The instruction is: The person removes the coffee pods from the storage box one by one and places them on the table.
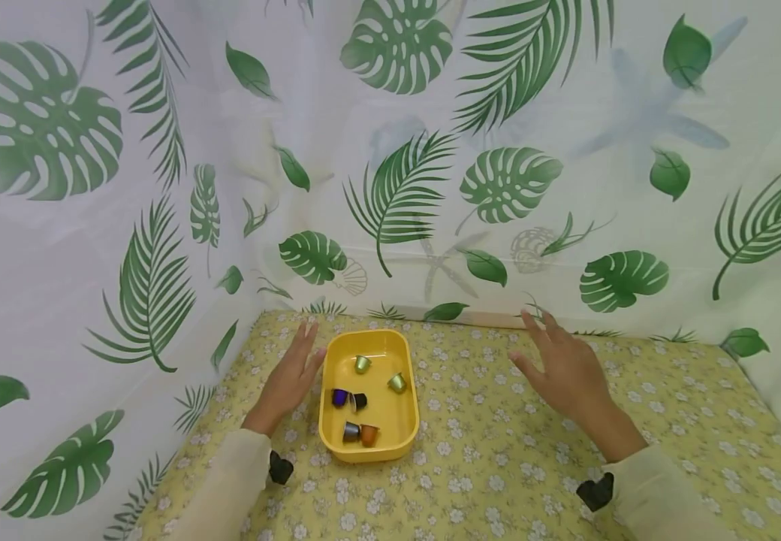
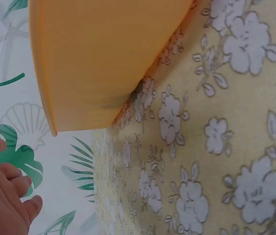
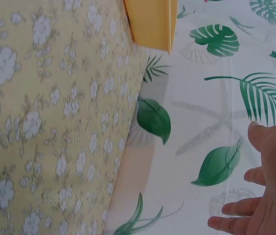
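Observation:
A yellow rectangular tray [image 1: 390,421] with rounded corners stands on the flowered cloth. Inside lie several small coffee capsules: a green capsule [image 1: 362,364], another green capsule [image 1: 397,383], a purple capsule [image 1: 339,397], a black capsule [image 1: 360,401], a grey capsule [image 1: 351,431] and an orange capsule [image 1: 369,435]. Just left of the tray is my left hand [image 1: 290,379], fingers extended, holding nothing. My right hand [image 1: 566,372] hovers well to the tray's right, fingers spread and empty. In the left wrist view, the tray's side wall [image 2: 94,63] rises beside the left hand [image 2: 3,196].
A yellow tablecloth [image 1: 485,451] with white flowers covers the table. White curtains [image 1: 390,285] printed with green leaves stand behind it and along the left and right sides. Each wrist carries a dark strap piece [image 1: 595,492].

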### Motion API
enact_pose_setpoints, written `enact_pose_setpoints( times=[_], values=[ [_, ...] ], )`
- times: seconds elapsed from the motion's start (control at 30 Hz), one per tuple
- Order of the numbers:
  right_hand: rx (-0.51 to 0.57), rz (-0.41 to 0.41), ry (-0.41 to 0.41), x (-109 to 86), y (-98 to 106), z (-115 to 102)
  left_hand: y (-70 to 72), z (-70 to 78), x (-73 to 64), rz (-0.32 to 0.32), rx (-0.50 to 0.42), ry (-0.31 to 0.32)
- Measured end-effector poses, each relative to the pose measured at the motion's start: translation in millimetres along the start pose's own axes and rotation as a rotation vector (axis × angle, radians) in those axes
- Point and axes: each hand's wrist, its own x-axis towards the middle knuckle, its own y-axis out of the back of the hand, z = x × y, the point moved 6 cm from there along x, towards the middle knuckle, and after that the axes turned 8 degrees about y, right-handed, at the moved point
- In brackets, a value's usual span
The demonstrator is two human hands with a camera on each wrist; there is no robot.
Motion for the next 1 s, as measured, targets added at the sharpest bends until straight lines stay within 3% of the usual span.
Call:
enact_pose_setpoints(
  times=[0.4,1.0],
  values=[
    [0.034,-0.018,0.024,-8.2,-15,-31,-12.0,-1.2,-15.7,0.004,-0.161,-0.016],
    [0.170,0.015,0.070,-3.6,-30,-84,-22.2,0.6,-27.0,-0.031,-0.219,-0.018]
  ],
)
